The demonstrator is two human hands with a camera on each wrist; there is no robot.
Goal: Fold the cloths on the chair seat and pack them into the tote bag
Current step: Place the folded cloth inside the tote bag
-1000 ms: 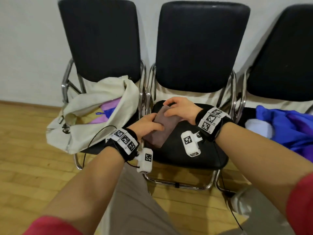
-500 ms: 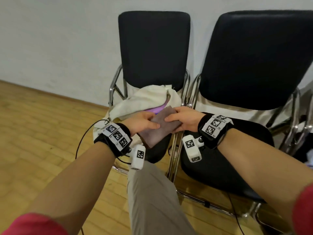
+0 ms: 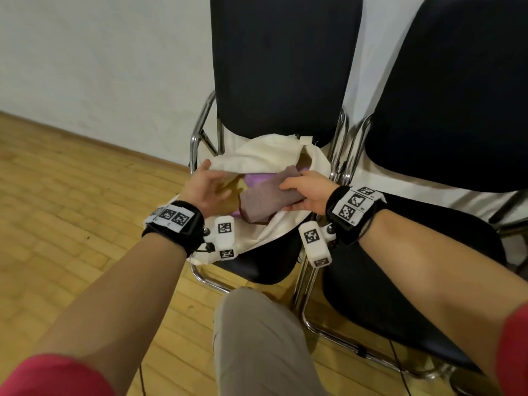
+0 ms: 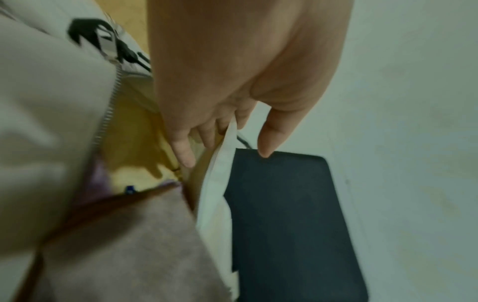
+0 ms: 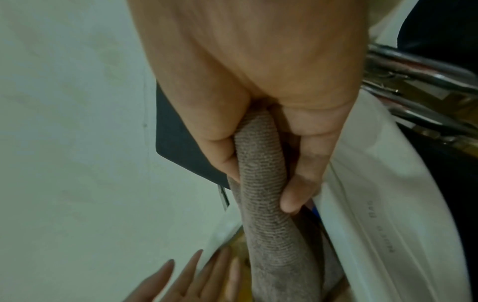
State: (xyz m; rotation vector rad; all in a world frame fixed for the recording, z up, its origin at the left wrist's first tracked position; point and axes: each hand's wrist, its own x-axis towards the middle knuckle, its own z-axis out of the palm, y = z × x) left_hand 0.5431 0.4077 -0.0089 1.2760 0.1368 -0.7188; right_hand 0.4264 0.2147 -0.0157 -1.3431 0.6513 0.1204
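From the head view, a cream canvas tote bag (image 3: pixel 274 155) slumped open on the black padded seat of a chrome-framed chair (image 3: pixel 257 267). The right hand (image 3: pixel 307 194) pinched a folded grey-brown terry cloth (image 3: pixel 268 200) over the bag's mouth, above a lilac cloth (image 3: pixel 258 178) inside.

At the left wrist, the left hand (image 4: pixel 232 81) had straight, spread fingers (image 4: pixel 185 151) at the bag's rim, gripping nothing.

At the right wrist, thumb and fingers (image 5: pixel 305 173) clamped the ribbed, rounded fold.
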